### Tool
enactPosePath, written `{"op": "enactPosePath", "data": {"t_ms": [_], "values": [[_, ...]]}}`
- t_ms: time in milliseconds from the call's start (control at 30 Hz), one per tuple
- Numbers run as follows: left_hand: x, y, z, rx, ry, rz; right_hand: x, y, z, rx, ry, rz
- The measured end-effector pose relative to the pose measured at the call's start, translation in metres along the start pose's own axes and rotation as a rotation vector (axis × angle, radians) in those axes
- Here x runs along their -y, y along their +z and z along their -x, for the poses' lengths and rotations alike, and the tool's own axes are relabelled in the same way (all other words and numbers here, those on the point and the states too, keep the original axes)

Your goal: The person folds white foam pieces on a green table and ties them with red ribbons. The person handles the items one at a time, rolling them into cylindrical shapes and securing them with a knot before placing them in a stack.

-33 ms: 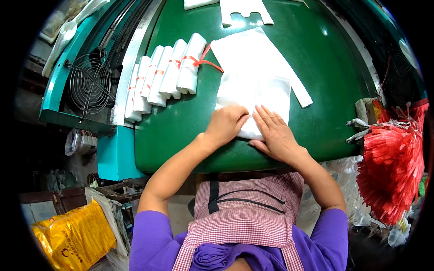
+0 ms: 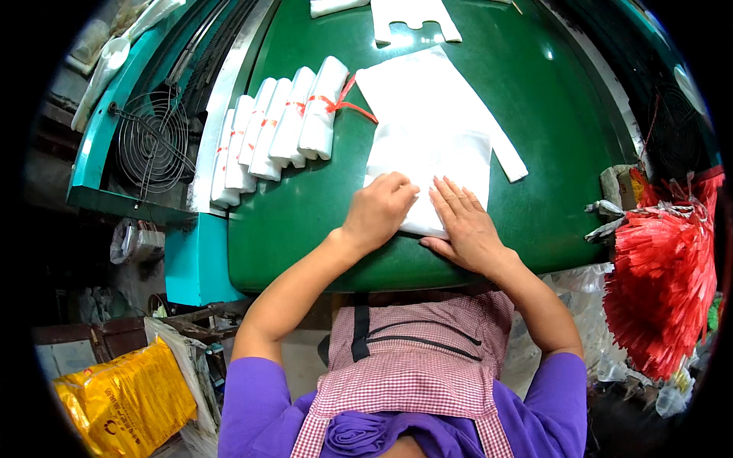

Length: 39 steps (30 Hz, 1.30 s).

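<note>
A stack of white plastic vest bags [image 2: 435, 99] lies on the green tabletop [image 2: 298, 237], its near part doubled over toward me. At the fold's lower left, my left hand [image 2: 379, 204] rests with curled fingers; the hand hides whatever is under them. My right hand [image 2: 463, 225] is flat on the near right of the fold, fingers stretched out. Left of the stack, several rolled white bag bundles [image 2: 324, 107] lie in a slanting row, tied with red ribbon. A loose red ribbon end [image 2: 357, 108] reaches the stack's left edge.
More white vest bags [image 2: 416, 11] lie at the far edge of view. Red plastic strips [image 2: 660, 282] hang in a thick bunch at the right. A round wire fan guard [image 2: 153, 141] stands left of the table. Lower left sits a yellow sack [image 2: 130, 397].
My left hand has shifted very slightly up, with its fingers a little more curled. My right hand and the bags look almost the same.
</note>
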<state>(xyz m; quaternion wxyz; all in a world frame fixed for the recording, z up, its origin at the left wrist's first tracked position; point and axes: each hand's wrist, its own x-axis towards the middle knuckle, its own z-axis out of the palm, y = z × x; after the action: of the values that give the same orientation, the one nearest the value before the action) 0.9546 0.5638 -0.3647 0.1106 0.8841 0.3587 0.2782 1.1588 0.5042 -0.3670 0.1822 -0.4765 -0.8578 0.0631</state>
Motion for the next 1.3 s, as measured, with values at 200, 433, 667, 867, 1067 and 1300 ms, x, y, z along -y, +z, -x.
{"op": "enactPosePath", "data": {"t_ms": [200,433,667,867,1067,1300], "values": [[-0.021,-0.012,0.022,0.132,0.256,-0.228,0.005,-0.003,0.012,-0.052,-0.017,-0.165],[-0.012,-0.002,0.003,0.201,0.115,-0.127,0.047,-0.006,0.061,-0.136,0.549,-1.493],[-0.015,-0.039,0.039,0.375,0.083,0.305,0.004,-0.005,0.024,-0.200,0.844,-2.126],[-0.006,-0.054,0.048,0.591,0.152,0.280,0.006,-0.004,0.028,0.033,0.223,-1.181],[-0.012,-0.050,0.034,0.478,0.346,-0.190,-0.025,-0.009,0.017,0.112,-0.332,-0.331],[0.003,-0.061,0.007,0.515,0.328,-0.081,-0.025,-0.024,0.002,0.356,-0.446,-0.218]]}}
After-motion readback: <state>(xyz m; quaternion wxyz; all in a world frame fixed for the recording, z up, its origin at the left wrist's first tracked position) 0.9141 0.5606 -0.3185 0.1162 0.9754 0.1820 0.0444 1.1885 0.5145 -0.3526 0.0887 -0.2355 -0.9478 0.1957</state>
